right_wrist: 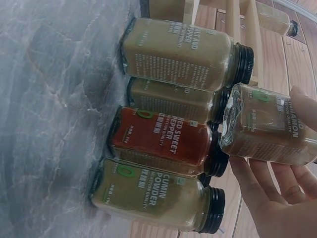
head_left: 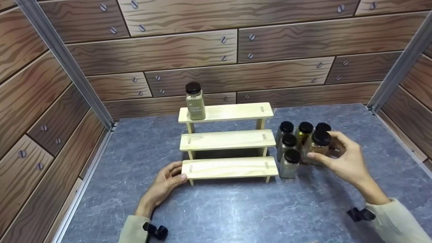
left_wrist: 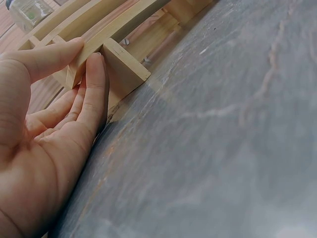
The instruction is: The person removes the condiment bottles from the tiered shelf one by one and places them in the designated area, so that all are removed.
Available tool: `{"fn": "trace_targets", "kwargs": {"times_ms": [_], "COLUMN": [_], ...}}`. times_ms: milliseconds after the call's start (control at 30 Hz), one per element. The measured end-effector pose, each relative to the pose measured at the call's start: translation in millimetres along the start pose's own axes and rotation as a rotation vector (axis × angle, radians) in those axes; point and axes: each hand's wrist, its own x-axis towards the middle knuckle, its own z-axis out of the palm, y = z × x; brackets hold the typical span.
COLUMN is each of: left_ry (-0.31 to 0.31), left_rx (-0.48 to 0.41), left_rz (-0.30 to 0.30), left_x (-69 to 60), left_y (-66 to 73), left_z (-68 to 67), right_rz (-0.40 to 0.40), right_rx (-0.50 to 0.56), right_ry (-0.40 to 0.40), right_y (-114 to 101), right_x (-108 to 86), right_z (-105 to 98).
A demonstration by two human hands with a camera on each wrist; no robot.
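Observation:
My right hand [head_left: 351,165] grips a black-capped spice jar of brown cinnamon [right_wrist: 262,124] between thumb and fingers. This jar is raised off the table, above the group of other jars. At the left end of the three-step wooden rack [head_left: 229,168], my left hand [head_left: 160,187] pinches the lowest step, thumb on its top edge and fingers below. One greenish spice jar [head_left: 195,107] stands upright on the left of the top step. In the right wrist view a red sweet pepper jar [right_wrist: 161,141] and a cumin powder jar [right_wrist: 153,196] show beneath the held jar.
Several black-capped jars [head_left: 289,167] stand close together on the grey marbled table [head_left: 229,216], just right of the rack. Wood-patterned walls [head_left: 189,47] with metal corner posts [head_left: 67,64] enclose the back and sides.

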Motion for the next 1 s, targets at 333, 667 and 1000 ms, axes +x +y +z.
{"fn": "trace_targets", "kwargs": {"times_ms": [333,667,1000], "left_ry": [-0.003,0.000,-0.003], "left_rx": [-0.006,-0.006,-0.018], "left_rz": [0.010,0.004,0.007], "left_x": [-0.6,0.1,-0.1], "left_y": [-0.3,0.8,1.0], "left_z": [0.3,0.8,0.5], "right_rz": [0.015,0.041,0.055], "right_rx": [0.001,0.039,0.018], "right_ry": [-0.016,-0.036,-0.063], "right_y": [9,19,28], "right_x": [-7.2,-14.8,-22.6], "right_z": [1,5,8]}}
